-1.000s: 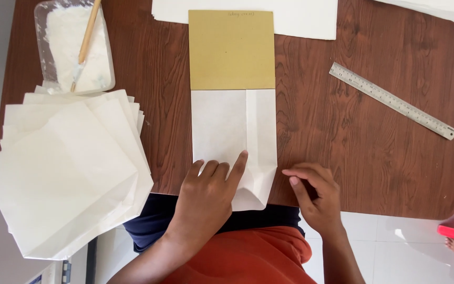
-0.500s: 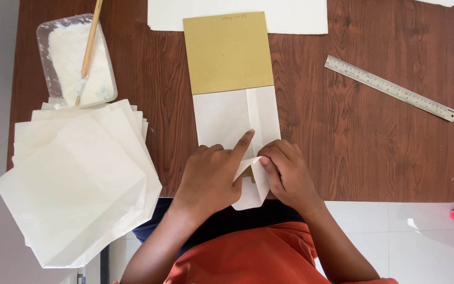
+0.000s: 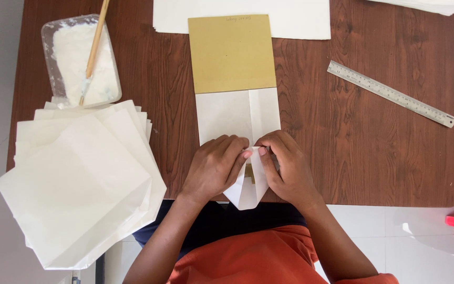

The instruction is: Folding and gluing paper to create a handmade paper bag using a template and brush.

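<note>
At the near table edge, I see my left hand (image 3: pixel 214 167) and right hand (image 3: pixel 285 165) pinching the folded bottom flaps of the white paper bag (image 3: pixel 237 126), wrapped round a tan card template (image 3: pixel 231 52). Side seam looks done; I judge the bottom fold half-made, gluing left.
</note>
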